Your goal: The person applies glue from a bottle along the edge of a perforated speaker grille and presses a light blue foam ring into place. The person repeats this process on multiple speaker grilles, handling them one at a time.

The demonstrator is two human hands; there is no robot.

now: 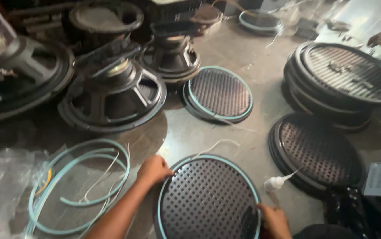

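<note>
Two round grilles already wear pale blue rims, the farther one (219, 93) lying finished, while the near grille (208, 201) has both hands, left (154, 169) and right (273, 219), curled pressing its edge, loose trim rings (77, 186) waiting.

The person's left hand (154, 170) and forearm, entering from about seven o'clock, are bare, with no sleeve or glove. The right hand (275, 220), at five o'clock, is likewise ungloved and ringless.

Left hand (154, 170) fisted, forearm stretched forward; right hand (273, 220) curled, grip closed, low near frame bottom.
</note>
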